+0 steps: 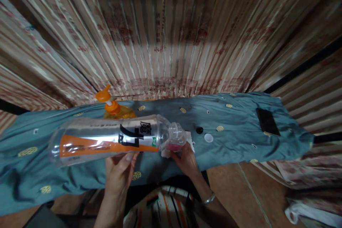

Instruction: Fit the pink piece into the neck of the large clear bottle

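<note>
A large clear plastic bottle [107, 139] with a silver and orange label lies sideways in the air, its mouth pointing right. My left hand [121, 167] is closed on its lower side, with the thumb in front. At the mouth end, my right hand [187, 160] has its fingers curled in a grip at a small pink thing [173, 147], partly hidden by the bottle's neck. A piece of white tissue [191, 140] shows around these fingers. Whether the bottle's mouth touches the pink thing, I cannot tell.
An orange pump bottle [113, 108] stands behind the large bottle. On the teal cloth [235, 146] to the right are a black cap [199, 130], a white round disc [208, 138] and a dark flat phone-like object [268, 122]. Striped curtains [171, 42] hang behind.
</note>
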Tool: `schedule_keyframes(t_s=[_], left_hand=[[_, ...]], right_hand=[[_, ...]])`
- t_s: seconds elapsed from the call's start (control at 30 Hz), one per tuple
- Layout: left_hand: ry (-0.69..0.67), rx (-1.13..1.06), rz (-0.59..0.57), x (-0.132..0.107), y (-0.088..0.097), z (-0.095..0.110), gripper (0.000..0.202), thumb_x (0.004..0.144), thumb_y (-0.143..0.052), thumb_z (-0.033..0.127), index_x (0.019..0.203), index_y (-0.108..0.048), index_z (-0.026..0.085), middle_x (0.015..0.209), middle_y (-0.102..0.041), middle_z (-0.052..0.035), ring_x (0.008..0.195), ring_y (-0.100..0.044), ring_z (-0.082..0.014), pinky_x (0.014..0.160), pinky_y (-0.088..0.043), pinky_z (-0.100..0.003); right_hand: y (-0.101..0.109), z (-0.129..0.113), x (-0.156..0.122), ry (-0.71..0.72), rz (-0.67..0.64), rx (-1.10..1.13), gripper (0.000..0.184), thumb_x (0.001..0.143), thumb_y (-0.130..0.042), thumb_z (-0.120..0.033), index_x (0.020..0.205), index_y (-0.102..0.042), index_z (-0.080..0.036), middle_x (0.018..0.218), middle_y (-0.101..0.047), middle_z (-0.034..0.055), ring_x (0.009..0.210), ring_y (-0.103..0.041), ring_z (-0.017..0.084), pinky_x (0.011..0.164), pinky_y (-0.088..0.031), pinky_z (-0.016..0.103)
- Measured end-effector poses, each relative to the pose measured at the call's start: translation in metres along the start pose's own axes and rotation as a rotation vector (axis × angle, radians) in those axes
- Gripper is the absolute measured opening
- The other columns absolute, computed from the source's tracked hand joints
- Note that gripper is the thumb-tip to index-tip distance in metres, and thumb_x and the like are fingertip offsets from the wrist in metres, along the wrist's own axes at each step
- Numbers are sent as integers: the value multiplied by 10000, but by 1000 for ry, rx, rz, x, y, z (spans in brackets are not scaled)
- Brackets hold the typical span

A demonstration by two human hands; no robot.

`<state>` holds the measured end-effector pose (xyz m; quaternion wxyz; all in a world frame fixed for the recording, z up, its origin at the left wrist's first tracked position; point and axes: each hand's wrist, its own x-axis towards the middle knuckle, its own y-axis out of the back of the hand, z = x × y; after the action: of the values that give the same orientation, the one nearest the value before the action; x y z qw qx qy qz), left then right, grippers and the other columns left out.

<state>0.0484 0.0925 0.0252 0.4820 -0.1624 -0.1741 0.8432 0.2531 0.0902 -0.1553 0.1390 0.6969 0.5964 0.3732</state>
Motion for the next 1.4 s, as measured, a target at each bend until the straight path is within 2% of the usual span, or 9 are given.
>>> schedule_keyframes(t_s=[0.13,0.27,0.37,0.5,0.77,0.9,1.13,1.3,1.4], left_hand=[[5,-28,17,-3,2,-2,425,351,-989,336,569,-638,239,526,-641,67,492,-625,-135,621,-632,-358],[17,-38,33,-3,6,-7,409,350,-985,343,607,-683,242,529,-644,53,499,-633,-140,572,-609,-312],[8,-52,25,-1,9,-9,413,341,-986,304,544,-634,232,480,-608,62,464,-608,-124,554,-596,-291],[12,-63,-5,1,9,-10,428,348,-989,320,506,-605,214,516,-646,37,485,-637,-138,575,-608,-303],[40,-86,-41,1,6,-9,416,358,-996,337,528,-645,194,524,-652,-7,506,-672,-177,605,-621,-330],[48,-93,-31,1,6,-9,386,340,-990,301,527,-669,198,523,-668,-2,464,-647,-163,562,-612,-318],[58,-112,-49,4,16,-11,398,352,-995,229,656,-738,235,576,-713,38,515,-669,-124,597,-587,-214],[61,-99,-78,5,23,-15,360,391,-995,231,611,-711,217,550,-701,30,509,-667,-130,603,-597,-230],[53,-95,-87,5,24,-16,356,396,-992,238,612,-710,215,560,-701,30,519,-673,-148,618,-617,-277]], right_hand=[[1,0,1,20,-2,-7,480,865,-703,-302,1303,-540,-192,1248,-675,161,1199,-636,336,960,-572,530],[2,1,2,33,3,-1,487,892,-670,-320,1335,-519,-184,1268,-663,171,1210,-630,340,952,-577,531],[2,1,2,46,9,0,488,903,-661,-334,1339,-515,-168,1261,-662,179,1208,-629,344,956,-574,537],[1,1,2,40,13,-20,483,892,-687,-318,1326,-525,-180,1245,-668,174,1187,-640,347,937,-583,532],[1,2,2,70,5,-28,476,893,-701,-295,1317,-528,-168,1237,-667,185,1195,-640,357,926,-594,528],[0,2,3,72,13,-17,508,894,-704,-288,1343,-504,-161,1252,-659,192,1209,-632,358,942,-588,535],[-1,3,2,79,29,-6,540,889,-717,-280,1365,-486,-171,1252,-656,187,1203,-637,358,940,-595,537],[-3,5,1,88,37,-37,542,882,-727,-284,1357,-491,-175,1258,-654,188,1204,-637,365,931,-598,543],[-3,6,1,105,29,-37,534,894,-711,-275,1364,-482,-168,1262,-653,195,1197,-638,365,931,-596,544]])
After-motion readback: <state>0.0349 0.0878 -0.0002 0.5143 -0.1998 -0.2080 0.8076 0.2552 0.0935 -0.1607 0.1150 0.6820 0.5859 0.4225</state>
